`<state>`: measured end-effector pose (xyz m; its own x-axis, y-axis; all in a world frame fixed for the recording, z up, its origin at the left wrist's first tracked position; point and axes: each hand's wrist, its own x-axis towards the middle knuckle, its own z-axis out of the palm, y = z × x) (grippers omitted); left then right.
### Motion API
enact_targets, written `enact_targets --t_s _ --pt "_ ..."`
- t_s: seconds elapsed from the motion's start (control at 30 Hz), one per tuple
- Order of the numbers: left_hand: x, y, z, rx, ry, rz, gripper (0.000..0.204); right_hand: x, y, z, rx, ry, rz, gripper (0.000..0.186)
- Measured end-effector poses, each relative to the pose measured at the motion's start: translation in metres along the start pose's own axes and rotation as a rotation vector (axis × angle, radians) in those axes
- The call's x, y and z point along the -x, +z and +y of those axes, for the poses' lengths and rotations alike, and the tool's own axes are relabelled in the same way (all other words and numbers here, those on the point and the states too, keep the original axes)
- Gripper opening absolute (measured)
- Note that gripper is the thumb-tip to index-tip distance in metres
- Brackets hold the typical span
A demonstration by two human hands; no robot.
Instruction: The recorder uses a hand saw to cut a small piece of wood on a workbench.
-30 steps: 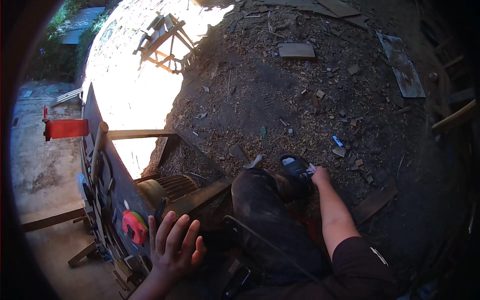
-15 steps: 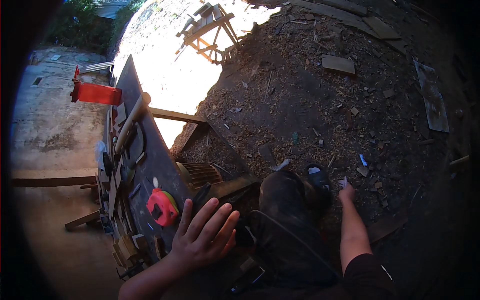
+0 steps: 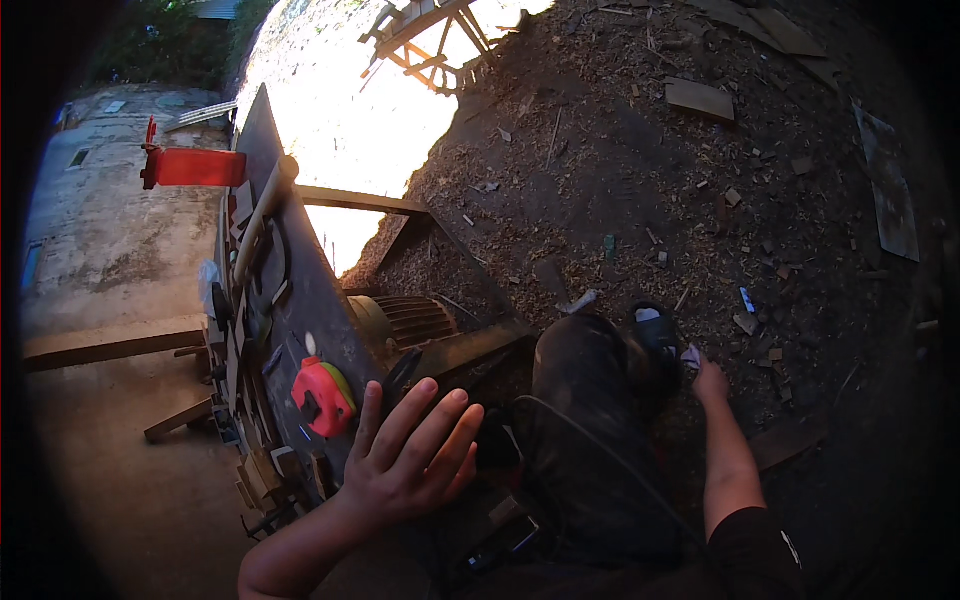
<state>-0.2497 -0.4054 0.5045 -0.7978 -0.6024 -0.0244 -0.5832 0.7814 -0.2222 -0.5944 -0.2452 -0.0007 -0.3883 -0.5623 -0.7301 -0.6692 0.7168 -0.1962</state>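
Observation:
My left hand (image 3: 412, 448) is open, its fingers stretched up and slightly spread, with nothing in it. It hovers by the near edge of a dark workbench (image 3: 300, 240). Just left of its fingertips, a red and yellow-green case that looks like a tape measure (image 3: 322, 397) lies on the benchtop. Low on the right, my right hand (image 3: 711, 382) is closed on a small pale crumpled scrap (image 3: 691, 357); paper or cloth, I cannot tell. That hand is beside my dark shoe (image 3: 653, 335), above the dirt floor.
A red bottle (image 3: 200, 167) and a rounded wooden bar (image 3: 265, 215) lie on the bench among wood offcuts. Beneath it sits a ribbed motor-like housing (image 3: 412, 318). A cable (image 3: 590, 450) crosses my leg. Wood chips and boards (image 3: 700, 98) litter the ground; a wooden stand (image 3: 430, 40) is farther off.
The view has tilted a little, shifting the floor and bench upward in the picture. Both hands keep nearly the same pose, the right one still closed on the pale scrap.

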Motion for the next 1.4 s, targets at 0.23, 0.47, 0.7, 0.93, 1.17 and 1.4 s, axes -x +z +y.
enact_targets --t_s 0.23,0.47,0.7,0.93,1.17,1.4 --pt "-0.006 0.004 0.000 0.025 0.007 0.002 0.041 0.001 0.042 0.019 -0.289 0.173 0.312 0.049" --pt "-0.007 0.002 -0.002 0.036 0.008 0.050 0.042 0.037 0.083 0.018 -0.371 -0.171 0.408 0.039" --pt "0.006 0.014 -0.002 0.141 0.021 0.271 0.035 0.027 -0.058 -0.055 -1.269 -0.175 0.124 0.027" --pt "0.070 -0.046 0.045 0.311 0.144 0.516 0.003 0.171 -0.287 -0.171 -1.270 -0.720 0.275 0.036" --pt "0.181 -0.053 0.054 0.332 -0.274 0.492 0.015 0.362 -0.315 -0.245 -1.164 -1.251 -0.033 0.052" --pt "0.220 -0.037 0.032 0.450 -0.972 0.675 0.018 0.450 -0.251 -0.323 -0.262 -1.583 -0.028 0.054"
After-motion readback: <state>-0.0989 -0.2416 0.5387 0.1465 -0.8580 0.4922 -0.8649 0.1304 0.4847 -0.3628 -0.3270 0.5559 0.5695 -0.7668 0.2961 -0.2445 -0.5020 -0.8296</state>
